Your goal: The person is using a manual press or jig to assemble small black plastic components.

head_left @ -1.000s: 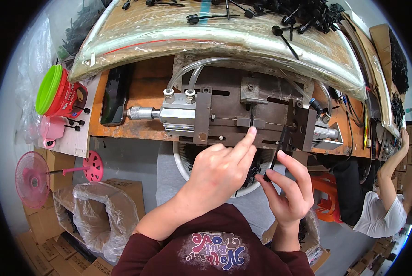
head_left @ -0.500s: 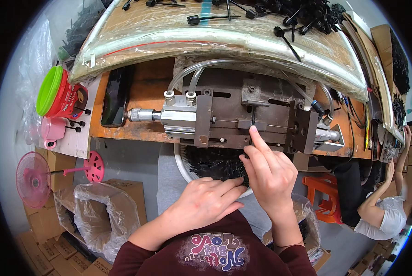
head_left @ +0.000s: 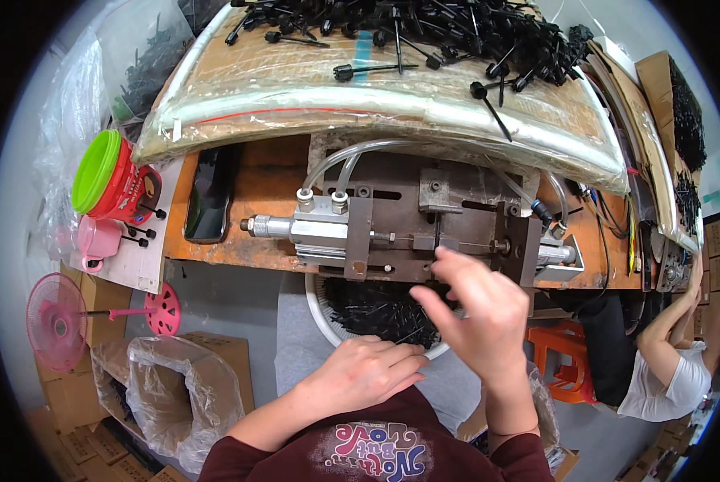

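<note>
A thin black plastic stem (head_left: 438, 230) sits in the small central holder of a dark metal fixture (head_left: 408, 173). My right hand (head_left: 484, 313) hovers just in front of it, slightly blurred. Its thumb is spread away from the bent fingers, and nothing shows in its grasp. The index fingertip is close to the holder; whether it touches is unclear. My left hand (head_left: 368, 368) rests near my lap, fingers extended together, holding nothing. Below the fixture, a white round basin (head_left: 318, 309) contains many black pieces (head_left: 376, 309). Silver air cylinders (head_left: 320, 229) flank the holder, with rods pointing inward.
Black stemmed parts (head_left: 456, 32) are heaped on a plastic-wrapped cardboard surface (head_left: 263, 100) at the back. A red bucket (head_left: 131, 189), pink cup (head_left: 100, 239) and pink fan (head_left: 57, 321) stand left. Right are an orange stool (head_left: 557, 361) and another person (head_left: 673, 365).
My right index finger has drawn back from the stem and my thumb has spread. The cylinder rods have come inward toward the holder. My left hand stays nearly still; the view has shifted slightly.
</note>
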The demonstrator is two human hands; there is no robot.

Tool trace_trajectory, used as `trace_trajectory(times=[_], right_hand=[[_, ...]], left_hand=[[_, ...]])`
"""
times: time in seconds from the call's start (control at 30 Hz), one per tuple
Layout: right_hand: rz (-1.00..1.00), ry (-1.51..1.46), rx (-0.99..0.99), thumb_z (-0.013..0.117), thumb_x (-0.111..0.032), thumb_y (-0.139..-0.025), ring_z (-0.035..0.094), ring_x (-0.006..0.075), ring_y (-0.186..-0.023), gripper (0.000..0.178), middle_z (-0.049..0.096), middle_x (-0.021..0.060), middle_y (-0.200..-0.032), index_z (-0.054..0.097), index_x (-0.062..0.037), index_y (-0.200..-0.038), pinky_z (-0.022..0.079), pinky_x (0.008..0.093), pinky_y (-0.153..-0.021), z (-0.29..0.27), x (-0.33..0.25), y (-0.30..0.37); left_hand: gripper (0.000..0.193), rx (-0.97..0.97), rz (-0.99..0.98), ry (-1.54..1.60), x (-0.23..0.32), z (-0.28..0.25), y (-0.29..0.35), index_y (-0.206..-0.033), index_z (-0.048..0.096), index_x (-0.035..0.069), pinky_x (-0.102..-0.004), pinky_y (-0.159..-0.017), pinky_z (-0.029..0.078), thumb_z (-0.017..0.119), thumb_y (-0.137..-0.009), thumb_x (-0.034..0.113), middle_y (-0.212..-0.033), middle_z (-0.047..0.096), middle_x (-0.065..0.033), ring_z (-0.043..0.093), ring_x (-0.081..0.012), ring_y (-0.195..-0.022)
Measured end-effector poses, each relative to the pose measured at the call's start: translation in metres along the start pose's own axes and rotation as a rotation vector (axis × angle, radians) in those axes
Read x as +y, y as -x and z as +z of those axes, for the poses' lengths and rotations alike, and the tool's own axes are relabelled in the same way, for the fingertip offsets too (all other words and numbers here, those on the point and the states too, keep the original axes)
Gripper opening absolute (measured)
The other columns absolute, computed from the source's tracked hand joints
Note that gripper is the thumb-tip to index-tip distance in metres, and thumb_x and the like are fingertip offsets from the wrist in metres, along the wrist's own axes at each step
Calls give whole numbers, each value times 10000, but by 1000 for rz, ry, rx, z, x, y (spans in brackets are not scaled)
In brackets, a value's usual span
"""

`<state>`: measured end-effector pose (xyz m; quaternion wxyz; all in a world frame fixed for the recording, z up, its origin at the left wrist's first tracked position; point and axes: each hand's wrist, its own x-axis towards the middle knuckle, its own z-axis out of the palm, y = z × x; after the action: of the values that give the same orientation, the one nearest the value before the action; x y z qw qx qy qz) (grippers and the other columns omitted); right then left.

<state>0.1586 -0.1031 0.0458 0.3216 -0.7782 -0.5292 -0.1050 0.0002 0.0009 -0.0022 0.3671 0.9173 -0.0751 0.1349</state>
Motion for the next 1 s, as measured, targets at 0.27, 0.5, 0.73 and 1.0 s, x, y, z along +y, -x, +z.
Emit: trace_trajectory(times=[0.27, 0.5, 0.73, 1.0], right_hand=[[-87, 246, 415, 764, -68, -804, 642, 311, -824, 296, 654, 121, -941, 669, -15, -1079, 521, 387, -746, -21, 36, -85], [-156, 124, 528, 685, 49, -856, 683, 243, -746, 162, 684, 121, -864, 692, 9, -1013, 534, 315, -665, -17, 54, -89], [362, -1000, 117, 644, 60, -909, 700, 146, -722, 124, 713, 129, -873, 675, 76, -1029, 565, 237, -660, -59, 18, -43], [454, -1020, -252, 690, 18, -891, 699, 128, -756, 161, 721, 96, -913, 688, 51, -1048, 569, 239, -671, -69, 20, -47]], left_hand=[[195, 40, 36, 32, 2, 3, 7, -981, 734, 76, -297, -645, 559, 763, -834, 200, -964, 743, -39, 706, -184, -725], [199, 122, 43, 42, 2, -3, 6, -994, 742, 67, -283, -630, 552, 776, -821, 158, -966, 749, -43, 705, -172, -716], [566, 498, -236, 736, 14, -45, -25, -1345, 543, -81, -306, -797, 619, 728, -810, -85, -1296, 592, -262, 681, -244, -1023], [405, 468, -178, 825, 14, -65, -31, -1196, 672, -47, -270, -794, 615, 760, -802, -76, -1143, 669, -168, 707, -201, -967]])
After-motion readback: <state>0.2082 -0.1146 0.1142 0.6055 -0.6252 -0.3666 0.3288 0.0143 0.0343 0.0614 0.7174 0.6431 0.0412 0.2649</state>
